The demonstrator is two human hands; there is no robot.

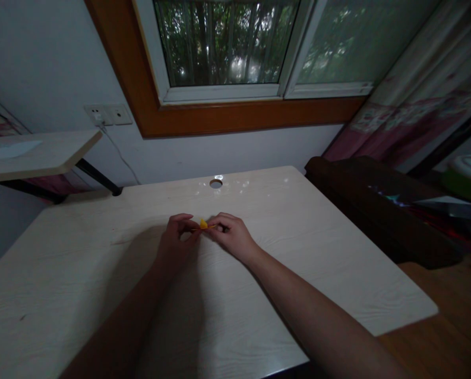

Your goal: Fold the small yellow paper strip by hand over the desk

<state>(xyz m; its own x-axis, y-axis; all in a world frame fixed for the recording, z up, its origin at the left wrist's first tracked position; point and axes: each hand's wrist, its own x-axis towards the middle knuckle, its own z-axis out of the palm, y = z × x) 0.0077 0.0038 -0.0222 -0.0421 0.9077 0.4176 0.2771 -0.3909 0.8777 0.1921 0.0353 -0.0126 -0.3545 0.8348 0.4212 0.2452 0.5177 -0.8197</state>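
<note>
A small yellow-orange folded piece point(203, 225), perhaps paper, sits just above the pale wooden table point(81, 273) near its middle. My left hand point(178, 234) pinches its left side with curled fingers. My right hand point(231, 234) pinches its right side, fingers closed. Both hands rest on the tabletop, and most of the small piece is hidden between the fingertips.
A round cable hole point(216, 183) lies at the table's far edge. A second desk surface point(38, 152) stands at the left by a wall socket point(108, 115). A dark cabinet point(381, 205) with papers stands at the right below a curtain. A window point(227, 47) is ahead.
</note>
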